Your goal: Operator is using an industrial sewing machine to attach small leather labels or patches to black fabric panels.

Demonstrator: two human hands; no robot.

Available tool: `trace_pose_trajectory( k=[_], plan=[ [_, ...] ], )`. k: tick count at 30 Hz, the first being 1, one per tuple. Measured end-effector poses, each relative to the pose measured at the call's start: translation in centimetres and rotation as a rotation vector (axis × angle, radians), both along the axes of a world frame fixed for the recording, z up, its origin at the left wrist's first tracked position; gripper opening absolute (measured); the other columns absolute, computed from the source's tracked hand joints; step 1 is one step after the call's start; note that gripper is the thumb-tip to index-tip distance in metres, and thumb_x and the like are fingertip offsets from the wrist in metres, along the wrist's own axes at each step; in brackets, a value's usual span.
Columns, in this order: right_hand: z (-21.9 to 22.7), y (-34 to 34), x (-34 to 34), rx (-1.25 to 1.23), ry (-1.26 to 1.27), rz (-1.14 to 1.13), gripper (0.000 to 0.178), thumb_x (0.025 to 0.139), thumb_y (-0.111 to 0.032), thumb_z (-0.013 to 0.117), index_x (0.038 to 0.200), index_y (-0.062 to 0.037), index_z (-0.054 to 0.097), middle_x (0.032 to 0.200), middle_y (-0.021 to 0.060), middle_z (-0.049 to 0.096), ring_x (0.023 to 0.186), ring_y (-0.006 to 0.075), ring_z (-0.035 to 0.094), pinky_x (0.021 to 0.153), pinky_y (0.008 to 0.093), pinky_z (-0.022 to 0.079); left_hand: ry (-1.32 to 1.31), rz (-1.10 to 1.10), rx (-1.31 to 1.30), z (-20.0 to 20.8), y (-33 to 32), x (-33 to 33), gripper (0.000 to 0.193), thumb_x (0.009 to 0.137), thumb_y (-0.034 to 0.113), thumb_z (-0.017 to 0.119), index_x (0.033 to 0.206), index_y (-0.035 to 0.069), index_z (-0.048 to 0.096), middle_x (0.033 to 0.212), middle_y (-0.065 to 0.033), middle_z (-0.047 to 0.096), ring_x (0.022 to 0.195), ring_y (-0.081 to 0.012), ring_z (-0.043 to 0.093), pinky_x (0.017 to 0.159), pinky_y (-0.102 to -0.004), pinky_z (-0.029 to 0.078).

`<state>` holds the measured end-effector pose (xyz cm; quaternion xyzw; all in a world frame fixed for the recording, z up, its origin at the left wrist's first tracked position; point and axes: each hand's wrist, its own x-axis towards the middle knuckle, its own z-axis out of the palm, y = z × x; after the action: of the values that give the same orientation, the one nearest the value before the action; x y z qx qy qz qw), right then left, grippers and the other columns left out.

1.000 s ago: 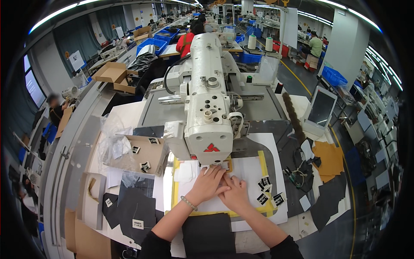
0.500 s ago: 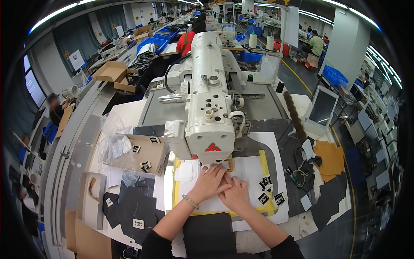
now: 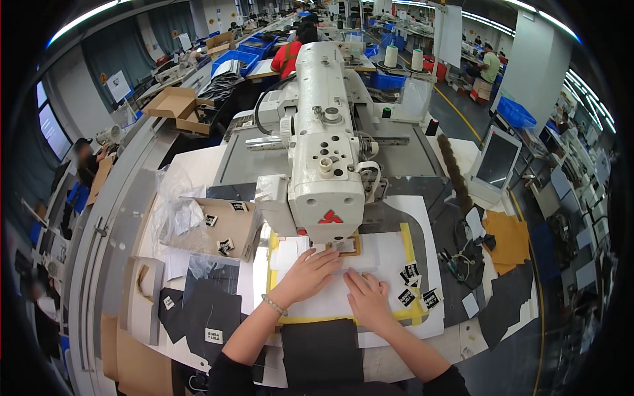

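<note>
Just apart, left hand and right hand on white sheet.

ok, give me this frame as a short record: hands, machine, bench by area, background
left hand: palm down, fingers extended, near the machine's needle end
left wrist: beaded bracelet
right hand: palm down, fingers slightly bent, beside left
machine: white sewing machine
under hands: white panel edged with yellow tape
bench left: open box with labels inside
bench right: loose dark labels, screen, orange cloth
near edge: black fabric
background: person in red
</note>
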<state>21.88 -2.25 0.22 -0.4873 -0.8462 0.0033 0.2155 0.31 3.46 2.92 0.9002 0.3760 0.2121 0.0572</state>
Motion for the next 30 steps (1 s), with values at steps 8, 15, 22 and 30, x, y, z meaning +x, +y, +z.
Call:
trace_pose_trajectory(
  k=[8,15,22,30],
  plan=[
    [0.4,-6.1,3.4,-0.147,0.253,0.012,0.032,0.081,-0.012,0.062,0.109,-0.0213,0.071,0.128,-0.0019,0.058,0.117,0.0241,0.046,0.095,0.0424,0.025,-0.119,-0.042,-0.238,1.8,-7.6,0.4,0.036,0.086,0.033,0.068,0.114,0.012,0.064,0.128,-0.0068,0.058,0.120,-0.0214,0.053,0.103,-0.0415,0.036],
    [0.6,-9.4,3.8,-0.184,0.289,0.014,0.036,0.074,-0.007,0.062,0.106,-0.0213,0.073,0.123,-0.0042,0.062,0.114,0.0219,0.048,0.093,0.0400,0.025,-0.131,-0.055,-0.276,0.4,-9.7,1.4,0.039,0.083,0.033,0.070,0.114,0.011,0.064,0.121,-0.0033,0.061,0.113,-0.0186,0.055,0.100,-0.0392,0.036],
    [0.5,-10.5,3.6,-0.211,0.308,-0.003,0.045,0.075,-0.006,0.060,0.117,-0.0203,0.069,0.128,-0.0028,0.060,0.109,0.0202,0.049,0.092,0.0377,0.025,-0.153,-0.019,-0.208,0.5,-10.8,1.9,0.034,0.083,0.025,0.070,0.113,0.010,0.065,0.113,-0.0016,0.065,0.104,-0.0168,0.059,0.098,-0.0363,0.039],
    [0.7,-10.7,3.6,-0.202,0.326,0.025,0.049,0.073,-0.005,0.060,0.117,-0.0225,0.070,0.129,-0.0011,0.060,0.107,0.0197,0.049,0.091,0.0362,0.026,-0.236,0.036,-0.137,-0.5,-12.0,1.9,0.032,0.084,0.020,0.070,0.113,0.008,0.065,0.113,-0.0061,0.067,0.094,-0.0230,0.065,0.089,-0.0387,0.049]
  ],
)
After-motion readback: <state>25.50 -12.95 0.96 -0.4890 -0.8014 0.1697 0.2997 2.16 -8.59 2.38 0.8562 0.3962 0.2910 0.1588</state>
